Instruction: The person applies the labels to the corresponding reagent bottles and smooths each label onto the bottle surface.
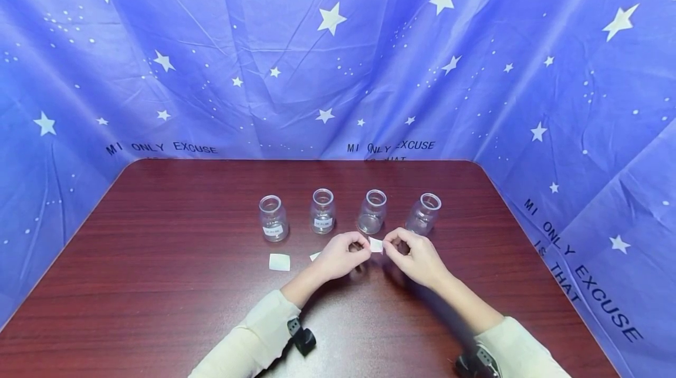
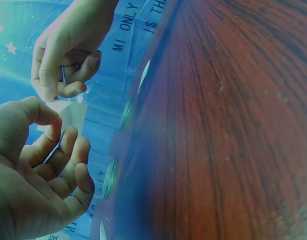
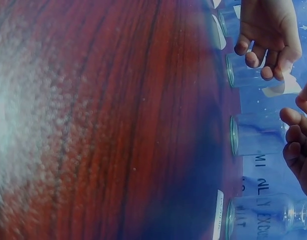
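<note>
A small white label (image 1: 376, 245) is held up between both hands, in front of the third glass jar (image 1: 372, 213) from the left. My left hand (image 1: 343, 253) pinches its left edge between thumb and index finger. On the opposite edge, the fingertips of my right hand (image 1: 417, 256) pinch it too. The left wrist view shows the label (image 2: 71, 117) bent between the two hands. Printed labels are stuck on the two left jars, the leftmost jar (image 1: 273, 219) and the second jar (image 1: 323, 213). Partly behind the right hand stands the rightmost jar (image 1: 424, 213).
A white paper piece (image 1: 280, 262) lies before the leftmost jar, and another piece (image 1: 315, 256) shows beside the left hand. One printed slip (image 3: 219, 215) lies near a jar in the right wrist view. Behind the dark red table (image 1: 158, 237) hangs a blue star-patterned curtain (image 1: 296, 90).
</note>
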